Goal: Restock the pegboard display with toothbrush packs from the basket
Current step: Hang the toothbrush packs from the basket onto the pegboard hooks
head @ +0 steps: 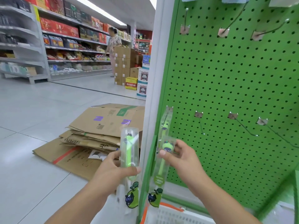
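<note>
My left hand (113,168) grips a clear toothbrush pack (129,152) with a green brush inside, held upright left of the white post. My right hand (179,156) pinches a second clear pack (161,172) near its top, right at the left edge of the green pegboard (234,81). A third pack (166,122) hangs on the leftmost lower hook (169,109), just above the one in my right hand. The other lower hooks (242,125) and the upper hooks (233,25) are bare. The white basket (174,215) with an orange handle sits at the bottom, below my right forearm.
Flattened cardboard boxes (97,135) lie on the tiled floor to the left. A white upright post (153,94) borders the pegboard. Stacked cartons (124,65) and a person (113,47) stand far down the aisle beside stocked shelves (64,46).
</note>
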